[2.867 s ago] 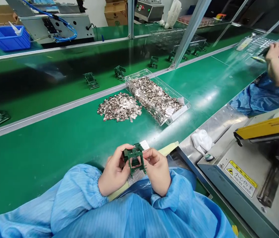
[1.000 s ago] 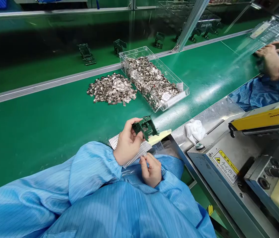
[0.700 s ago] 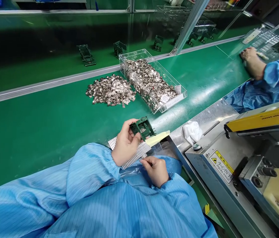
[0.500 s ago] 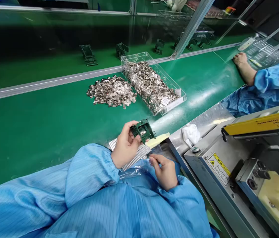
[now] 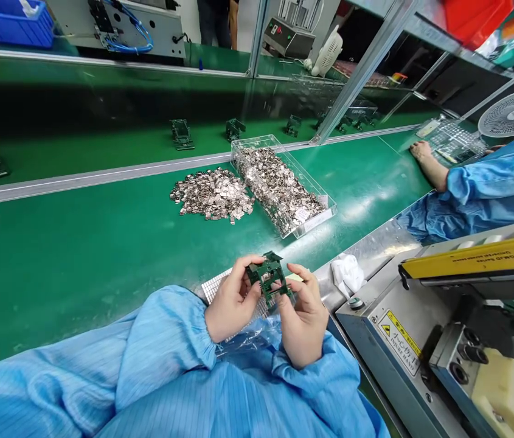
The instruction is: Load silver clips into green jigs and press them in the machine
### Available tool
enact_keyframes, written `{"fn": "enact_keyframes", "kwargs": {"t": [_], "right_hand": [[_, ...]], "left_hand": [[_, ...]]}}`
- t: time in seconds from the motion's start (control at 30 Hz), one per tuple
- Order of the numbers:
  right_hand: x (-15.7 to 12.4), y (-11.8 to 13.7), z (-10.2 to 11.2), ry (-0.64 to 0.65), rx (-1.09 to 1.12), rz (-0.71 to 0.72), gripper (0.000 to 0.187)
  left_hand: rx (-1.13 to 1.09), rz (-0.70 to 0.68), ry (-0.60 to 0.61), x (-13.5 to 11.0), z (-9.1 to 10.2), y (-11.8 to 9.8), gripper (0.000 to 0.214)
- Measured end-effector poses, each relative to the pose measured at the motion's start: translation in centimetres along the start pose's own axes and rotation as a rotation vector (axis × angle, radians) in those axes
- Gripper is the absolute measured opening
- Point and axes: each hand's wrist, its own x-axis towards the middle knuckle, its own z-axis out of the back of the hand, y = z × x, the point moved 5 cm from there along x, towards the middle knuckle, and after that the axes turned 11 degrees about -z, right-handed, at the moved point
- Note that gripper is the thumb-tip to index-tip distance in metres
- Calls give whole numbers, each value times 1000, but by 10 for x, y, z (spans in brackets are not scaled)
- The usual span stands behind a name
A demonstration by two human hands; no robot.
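Note:
My left hand (image 5: 233,304) grips a dark green plastic frame (image 5: 269,277) with openings through it, thumb in front and fingers behind. At the frame's right end, the bent thumb and fingers of my right hand (image 5: 305,316) close on its edge, with the index finger raised. Whether a small piece sits between those fingertips is hidden. Beneath my hands lies a white sheet of small grid-like pieces (image 5: 213,287), partly covered, with clear plastic film (image 5: 250,339) by my lap.
Ahead are a heap of small metal pieces (image 5: 213,193) and a clear tray (image 5: 316,228) full of them. More green frames (image 5: 181,134) stand behind the metal rail. At right are a crumpled white cloth (image 5: 347,275), a machine (image 5: 384,331) and a co-worker's arm (image 5: 434,167).
My right hand has risen from beside the white sheet to the green plastic frame, which is now tilted differently in my left hand. The view has tipped upward.

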Motion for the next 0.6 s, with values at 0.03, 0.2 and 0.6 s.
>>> {"fn": "enact_keyframes", "kwargs": {"t": [0.03,0.2,0.6], "right_hand": [[2,0,-3,12,-27,-5,5],[4,4,-6,26,-56,-8,8],[-1,-16,-6,215,447,-276,16]], "left_hand": [[19,-17,15,-1,0,-1,34],[101,-92,88,-2,0,-7,35],[-9,-31,112,-3,0,-11,33]]}}
